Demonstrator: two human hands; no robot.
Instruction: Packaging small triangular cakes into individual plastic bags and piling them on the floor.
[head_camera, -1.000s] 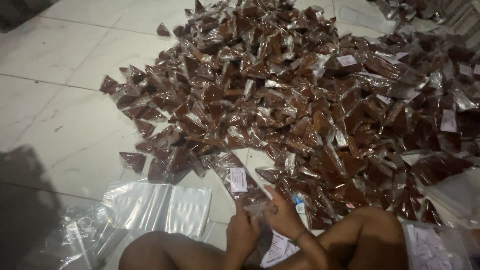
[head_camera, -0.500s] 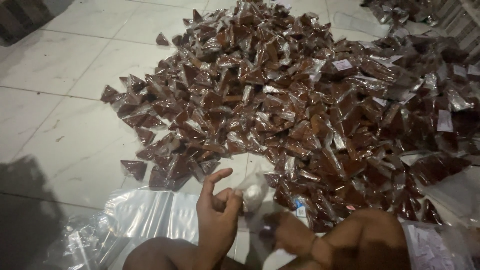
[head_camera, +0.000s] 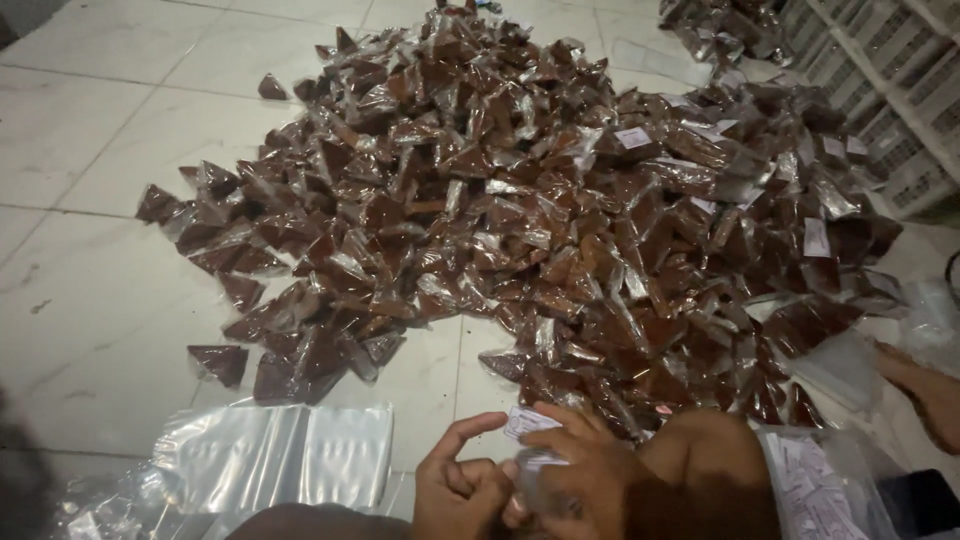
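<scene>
White small paper slip (head_camera: 528, 422) sits pinched between both hands at bottom centre: left hand (head_camera: 462, 488) half-curled, right hand (head_camera: 580, 480) closed on it, brown packet heap (head_camera: 540, 200) above.

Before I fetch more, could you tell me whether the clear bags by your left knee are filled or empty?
Empty: the clear bags lie flat and see-through on the floor.

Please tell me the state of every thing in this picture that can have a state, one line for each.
Left hand: fingers curled, touching the small paper label.
Right hand: pinching the small paper label.
Small paper label: held between both hands, above the floor.
Pile of brown packets: filled, heaped loosely on the floor.
Clear plastic bags: empty, lying flat on the floor.
</scene>
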